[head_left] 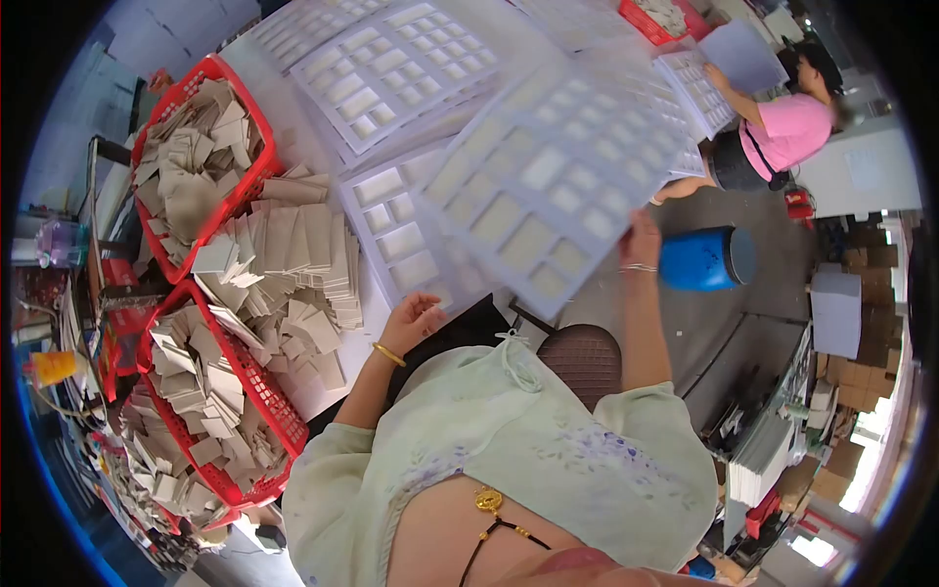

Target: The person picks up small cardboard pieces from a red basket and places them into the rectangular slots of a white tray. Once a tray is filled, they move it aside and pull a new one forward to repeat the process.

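The right hand [641, 240] has its grip on the rim of a tray [558, 176], raised over the near edge of the table [377, 342]; the left hand [416, 318], empty, curls half-open. Probably light, stiffish; best held by opposite rims.

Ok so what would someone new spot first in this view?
Probably the pale compartmented tray at centre, tilted and blurred, its near-right corner at the right hand. Next, likely the two red baskets on the picture's left, full of thin flat pieces, with more pieces heaped beside them. The bright blue drum on the floor, right of that forearm, would also stand out.
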The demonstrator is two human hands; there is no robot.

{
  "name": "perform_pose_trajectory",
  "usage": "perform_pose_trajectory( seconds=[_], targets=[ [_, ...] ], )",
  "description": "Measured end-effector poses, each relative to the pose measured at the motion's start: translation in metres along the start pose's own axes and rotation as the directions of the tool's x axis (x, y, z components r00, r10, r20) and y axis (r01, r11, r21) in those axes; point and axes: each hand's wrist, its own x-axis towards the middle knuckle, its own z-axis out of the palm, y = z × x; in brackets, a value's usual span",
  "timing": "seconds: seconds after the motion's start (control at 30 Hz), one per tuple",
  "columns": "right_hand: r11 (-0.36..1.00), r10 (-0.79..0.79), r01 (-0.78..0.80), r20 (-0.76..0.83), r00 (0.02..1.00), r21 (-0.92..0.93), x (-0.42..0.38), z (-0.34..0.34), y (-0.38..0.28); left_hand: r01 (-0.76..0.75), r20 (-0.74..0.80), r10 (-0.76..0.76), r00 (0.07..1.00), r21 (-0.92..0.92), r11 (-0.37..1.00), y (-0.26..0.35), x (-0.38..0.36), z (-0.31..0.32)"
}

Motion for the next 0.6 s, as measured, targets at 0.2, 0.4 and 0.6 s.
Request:
perform_pose_trajectory(
  seconds=[0.2, 0.4, 0.6],
  targets=[
    [0.991, -0.044, 0.047, -0.021, 0.999, 0.127, 0.145, -0.053, -0.081, -0.048, -0.230, 0.043, 0.972, -0.015, 0.999, 0.001, 0.007, -0.018],
    [0.907, 0.103, -0.188, -0.234, 0.967, -0.377, 0.375, -0.195, -0.001, -0.058, -0.358, 0.059, 0.932, 0.014, 0.998, -0.011, 0.019, -0.015],
    [0.032, -0.311, 0.266, 0.244, 0.919, -0.963, 0.367, -0.031, 0.074, -0.087, -0.538, 0.125, 0.833, 0.096, 0.992, -0.010, 0.023, -0.014]
  ],
)
